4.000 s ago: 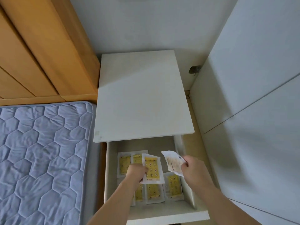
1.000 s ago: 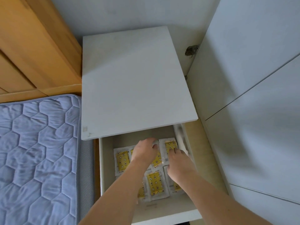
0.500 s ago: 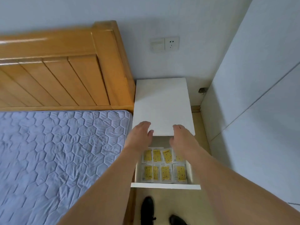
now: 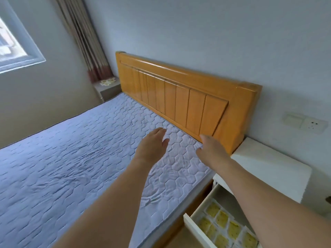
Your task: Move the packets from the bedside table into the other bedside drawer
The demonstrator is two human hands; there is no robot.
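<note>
Both hands empty, fingers relaxed wide: left hand (image 4: 154, 144) and right hand (image 4: 212, 149) over mattress (image 4: 71, 158). Yellow packets (image 4: 222, 224) lie in open drawer (image 4: 192, 223), near right; more packets (image 4: 107, 81) on far desk (image 4: 109, 89).

My headboard (image 4: 179, 97) is glossy varnished wood. The mattress (image 4: 71, 158) wears matt quilted cloth. The near right bench (image 4: 272, 169) and its drawer (image 4: 197, 228) look smooth, matt white. The packets (image 4: 222, 219) look like shiny plastic.
</note>
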